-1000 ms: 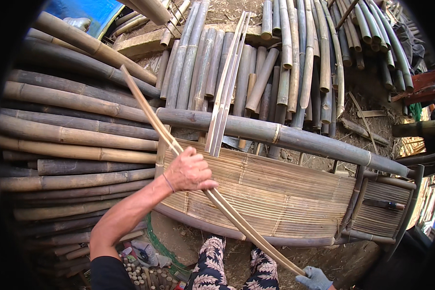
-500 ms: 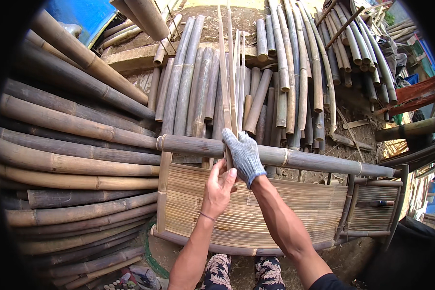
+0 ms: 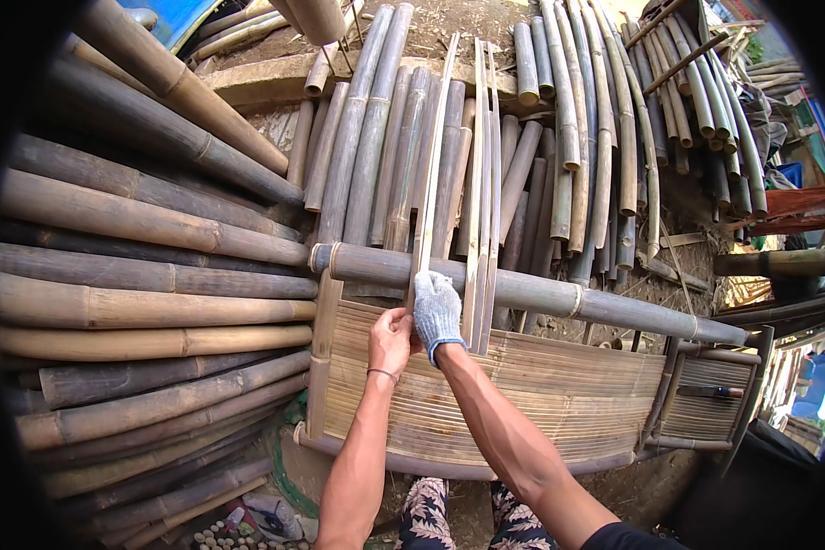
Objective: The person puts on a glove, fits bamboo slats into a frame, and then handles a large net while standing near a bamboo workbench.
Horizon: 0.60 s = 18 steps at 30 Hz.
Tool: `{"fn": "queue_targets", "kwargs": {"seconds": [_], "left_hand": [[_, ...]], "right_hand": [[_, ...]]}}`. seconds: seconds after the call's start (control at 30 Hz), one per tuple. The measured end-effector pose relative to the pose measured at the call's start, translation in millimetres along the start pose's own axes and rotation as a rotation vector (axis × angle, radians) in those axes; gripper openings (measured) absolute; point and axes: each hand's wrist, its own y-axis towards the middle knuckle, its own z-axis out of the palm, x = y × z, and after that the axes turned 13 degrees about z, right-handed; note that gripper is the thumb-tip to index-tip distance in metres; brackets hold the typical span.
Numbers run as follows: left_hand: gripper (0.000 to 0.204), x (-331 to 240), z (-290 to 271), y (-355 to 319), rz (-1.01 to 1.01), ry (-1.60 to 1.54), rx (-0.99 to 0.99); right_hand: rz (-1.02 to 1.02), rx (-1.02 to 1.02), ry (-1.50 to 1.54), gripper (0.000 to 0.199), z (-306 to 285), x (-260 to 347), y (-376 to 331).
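Note:
A long, narrow bamboo strip [image 3: 431, 188] slants away from me, its near end inside my hands. My right hand [image 3: 438, 310], in a grey knit glove with a blue cuff, is wrapped over the strip at the thick bamboo pole [image 3: 541, 295]. Bare, my left hand [image 3: 392, 339] pinches at the strip's near end, just left of the glove; its fingertips are partly hidden. Several other bamboo strips [image 3: 479, 275] lie across the pole to the right of the glove, untouched. Below the hands is a bench with a slatted bamboo seat [image 3: 541, 394]; the pole runs along its far side.
Stacked bamboo poles [image 3: 156, 302] fill the left side. More cut poles [image 3: 376, 137] lie beyond the bench, and others [image 3: 605, 137] lean at the far right. A dark-handled tool [image 3: 710, 391] rests on the bench's right end. Green hose [image 3: 289, 467] curls by the near left corner.
My hands have drawn one strip leftward, apart from the others, which now lie over the pole to the right. The gloved hand has moved down and left. The whole view has shifted slightly.

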Motion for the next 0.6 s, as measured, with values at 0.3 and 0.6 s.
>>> {"fn": "queue_targets", "kwargs": {"seconds": [0.3, 0.6], "left_hand": [[0.027, 13, -19, -5, 0.025, -0.026, 0.002], [0.055, 15, -13, -5, -0.061, -0.234, -0.079]], "right_hand": [[0.261, 0.087, 0.252, 0.031, -4, -1, -115], [0.642, 0.241, -0.245, 0.057, -149, -250, -213]]}}
